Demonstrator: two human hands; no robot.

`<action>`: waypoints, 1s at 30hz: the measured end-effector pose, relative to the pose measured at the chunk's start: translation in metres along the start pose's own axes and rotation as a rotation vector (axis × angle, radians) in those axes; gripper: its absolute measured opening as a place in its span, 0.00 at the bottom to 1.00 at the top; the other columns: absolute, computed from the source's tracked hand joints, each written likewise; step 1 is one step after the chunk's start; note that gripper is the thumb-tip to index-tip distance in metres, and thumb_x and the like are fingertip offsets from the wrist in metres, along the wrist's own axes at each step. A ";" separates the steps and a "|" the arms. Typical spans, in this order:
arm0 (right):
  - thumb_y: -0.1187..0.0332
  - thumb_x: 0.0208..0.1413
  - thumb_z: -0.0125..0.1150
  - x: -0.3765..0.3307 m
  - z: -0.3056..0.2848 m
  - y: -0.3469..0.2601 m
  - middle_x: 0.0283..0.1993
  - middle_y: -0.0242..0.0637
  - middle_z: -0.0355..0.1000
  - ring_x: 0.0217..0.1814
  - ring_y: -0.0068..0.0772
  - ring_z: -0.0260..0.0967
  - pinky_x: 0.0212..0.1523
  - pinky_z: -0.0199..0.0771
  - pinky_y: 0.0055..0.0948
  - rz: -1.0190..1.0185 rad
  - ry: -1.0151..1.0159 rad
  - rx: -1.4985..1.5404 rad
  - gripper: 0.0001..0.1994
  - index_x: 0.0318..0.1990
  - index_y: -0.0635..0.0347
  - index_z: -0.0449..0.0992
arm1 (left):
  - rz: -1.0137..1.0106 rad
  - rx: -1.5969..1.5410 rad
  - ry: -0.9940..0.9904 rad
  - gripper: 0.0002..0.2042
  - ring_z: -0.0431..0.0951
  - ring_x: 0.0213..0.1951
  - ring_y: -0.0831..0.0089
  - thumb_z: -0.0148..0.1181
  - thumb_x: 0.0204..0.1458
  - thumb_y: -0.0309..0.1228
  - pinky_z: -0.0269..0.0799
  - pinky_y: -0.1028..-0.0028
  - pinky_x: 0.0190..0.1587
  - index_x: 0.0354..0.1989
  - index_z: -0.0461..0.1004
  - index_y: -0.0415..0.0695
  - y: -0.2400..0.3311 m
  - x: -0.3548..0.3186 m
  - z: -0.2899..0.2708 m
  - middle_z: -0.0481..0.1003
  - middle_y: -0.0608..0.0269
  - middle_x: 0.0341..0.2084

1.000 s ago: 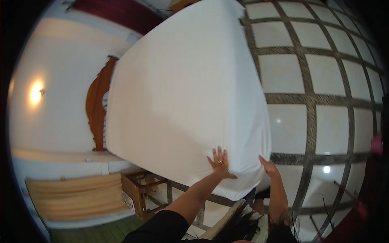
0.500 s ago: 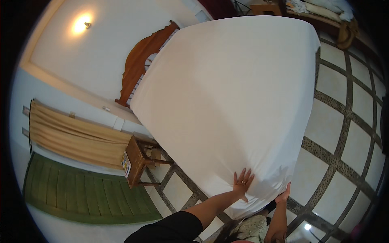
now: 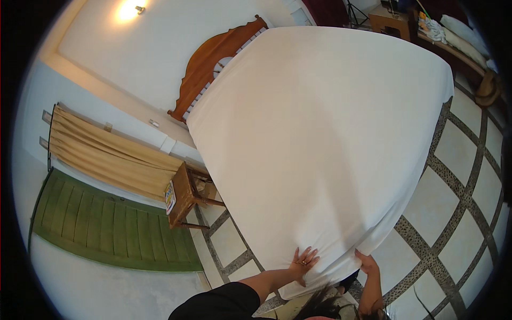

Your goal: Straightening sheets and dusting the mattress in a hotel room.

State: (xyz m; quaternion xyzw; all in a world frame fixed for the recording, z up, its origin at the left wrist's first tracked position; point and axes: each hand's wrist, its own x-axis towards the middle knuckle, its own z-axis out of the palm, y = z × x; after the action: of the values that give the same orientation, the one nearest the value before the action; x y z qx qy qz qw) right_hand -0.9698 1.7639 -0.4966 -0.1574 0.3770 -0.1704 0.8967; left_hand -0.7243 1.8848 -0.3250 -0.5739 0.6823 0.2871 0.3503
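A white bed sheet [image 3: 320, 122] covers the bed, smooth over most of the mattress and creased near my hands. My left hand [image 3: 304, 264] lies on the sheet near the bed's closest corner, its fingers outstretched and a ring on one of them. At the bed's right side my right hand [image 3: 368, 263] grips the sheet's edge, where a fold runs up along the side. Its thumb and fingertips are partly hidden by the fabric. Strands of dark hair cross the bottom of the picture.
A carved wooden headboard [image 3: 213, 64] stands against the left wall. Beside the bed is a small wooden table [image 3: 184, 200] with a magazine [image 3: 170, 196]. Tiled floor [image 3: 426, 202] runs along the right. A bench with pillows [image 3: 461, 37] stands at the far right.
My right hand has gone from lying open against the sheet's side to gripping its edge. A fold has formed there. My left hand stays on the sheet; the view has shifted.
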 end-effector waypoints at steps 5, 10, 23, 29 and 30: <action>0.62 0.58 0.49 0.001 0.030 0.017 0.56 0.39 0.62 0.56 0.39 0.60 0.54 0.64 0.37 -0.118 0.328 0.272 0.21 0.57 0.61 0.59 | 0.008 0.048 -0.001 0.64 0.21 0.64 0.47 0.62 0.19 0.67 0.22 0.34 0.55 0.65 0.36 0.46 -0.002 -0.004 0.002 0.29 0.50 0.65; 0.44 0.54 0.48 -0.003 0.064 0.031 0.54 0.37 0.64 0.54 0.37 0.62 0.53 0.63 0.33 -0.211 0.357 0.464 0.34 0.57 0.65 0.58 | 0.132 -0.177 0.502 0.48 0.30 0.66 0.54 0.56 0.41 0.58 0.26 0.42 0.60 0.65 0.41 0.45 -0.009 -0.021 0.011 0.35 0.53 0.65; 0.50 0.50 0.58 -0.026 0.036 0.056 0.50 0.48 0.66 0.50 0.33 0.63 0.50 0.62 0.28 -0.209 0.503 -0.238 0.33 0.48 0.78 0.64 | -0.373 -0.590 0.737 0.34 0.35 0.66 0.57 0.45 0.54 0.49 0.32 0.40 0.58 0.65 0.42 0.48 0.033 -0.005 0.002 0.36 0.57 0.66; 0.55 0.54 0.55 -0.038 0.033 0.019 0.52 0.42 0.65 0.52 0.36 0.64 0.53 0.64 0.33 -0.155 0.299 0.046 0.27 0.55 0.66 0.61 | -0.411 -0.514 0.569 0.38 0.23 0.66 0.55 0.37 0.53 0.57 0.26 0.36 0.56 0.66 0.33 0.50 0.034 0.018 0.018 0.25 0.57 0.65; 0.57 0.57 0.51 -0.035 0.029 0.009 0.56 0.40 0.63 0.56 0.39 0.61 0.57 0.60 0.37 -0.193 0.227 0.197 0.26 0.58 0.61 0.58 | -0.423 -0.521 0.545 0.39 0.20 0.65 0.54 0.37 0.52 0.58 0.24 0.36 0.56 0.65 0.30 0.50 0.035 0.023 0.021 0.23 0.56 0.65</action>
State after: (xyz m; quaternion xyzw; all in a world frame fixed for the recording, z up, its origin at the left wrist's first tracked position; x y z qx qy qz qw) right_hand -0.9698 1.7910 -0.4589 -0.0840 0.4404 -0.3086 0.8389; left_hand -0.7583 1.8944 -0.3558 -0.8251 0.5222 0.2094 0.0520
